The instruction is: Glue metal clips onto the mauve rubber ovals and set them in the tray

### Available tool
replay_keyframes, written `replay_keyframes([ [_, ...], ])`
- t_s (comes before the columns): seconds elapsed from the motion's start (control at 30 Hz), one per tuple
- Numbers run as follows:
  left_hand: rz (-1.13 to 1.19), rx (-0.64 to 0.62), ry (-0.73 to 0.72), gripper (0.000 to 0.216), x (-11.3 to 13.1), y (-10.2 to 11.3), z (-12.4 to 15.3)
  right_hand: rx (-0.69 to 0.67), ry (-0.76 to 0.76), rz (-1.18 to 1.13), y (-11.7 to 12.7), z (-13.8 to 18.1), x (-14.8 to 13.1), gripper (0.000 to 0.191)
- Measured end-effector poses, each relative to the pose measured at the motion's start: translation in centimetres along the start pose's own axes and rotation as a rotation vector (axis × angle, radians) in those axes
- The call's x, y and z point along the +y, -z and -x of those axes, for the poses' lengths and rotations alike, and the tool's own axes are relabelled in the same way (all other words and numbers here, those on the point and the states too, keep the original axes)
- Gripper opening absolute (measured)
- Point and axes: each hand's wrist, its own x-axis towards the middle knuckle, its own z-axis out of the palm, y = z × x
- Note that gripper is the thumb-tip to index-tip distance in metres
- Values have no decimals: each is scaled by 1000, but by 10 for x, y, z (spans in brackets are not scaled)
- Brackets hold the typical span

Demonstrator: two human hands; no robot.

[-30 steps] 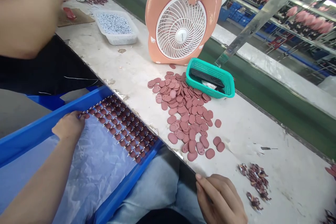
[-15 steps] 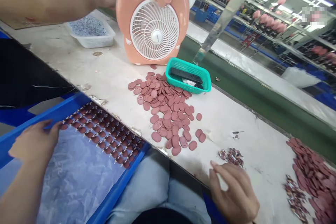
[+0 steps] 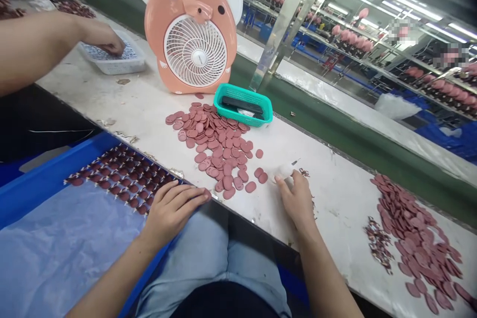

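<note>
At the front edge of the table, my left hand (image 3: 173,211) has its fingertips closed on a small pink oval disc (image 3: 207,194). Just right of that disc lies a loose pile of pink oval discs (image 3: 219,146), some with small holes. My right hand (image 3: 298,201) reaches over the table with thumb and index finger apart, and I see nothing between them. It partly covers a little heap of small brown and metallic pieces (image 3: 304,173). Below my left hand, rows of dark red discs with light tips (image 3: 122,176) lie in a blue tray (image 3: 22,208).
A pig-shaped fan (image 3: 194,35) stands at the back beside a green basket (image 3: 244,104) holding a black object. Another person's hand (image 3: 108,39) dips into a white tub (image 3: 119,65). More pink discs (image 3: 413,238) and small metallic pieces (image 3: 378,243) lie at right.
My left hand has moved from the blue tray to the table edge and now has a disc. My right hand has moved forward over the small pieces. The other person's hand is now in the tub.
</note>
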Motion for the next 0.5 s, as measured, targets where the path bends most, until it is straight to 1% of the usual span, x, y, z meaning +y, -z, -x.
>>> replay_keyframes([
  [0.1, 123, 70, 131, 14, 25, 1, 9, -40, 7, -213, 3, 16, -13, 35],
  [0.13, 171, 89, 187, 14, 38, -1, 12, -65, 9, -289, 3, 25, -18, 34],
  [0.2, 273, 93, 294, 20, 64, -5, 18, -144, 3, -417, 1, 46, -31, 34],
  [0.23, 364, 82, 375, 22, 78, -7, 21, -196, -1, -461, 0, 57, -38, 35],
  [0.3, 621, 48, 596, 25, 100, -9, 25, -312, -21, -541, -2, 76, -53, 35],
  [0.37, 870, 10, 817, 27, 117, -11, 28, -434, -56, -649, -3, 89, -65, 35],
  [0.4, 943, -9, 886, 26, 123, -12, 30, -494, -82, -713, -3, 93, -69, 35],
  [0.43, 967, -26, 911, 25, 127, -13, 32, -550, -110, -773, -3, 96, -72, 35],
  [0.5, 966, -25, 909, 22, 132, -17, 36, -624, -159, -849, -3, 98, -74, 36],
])
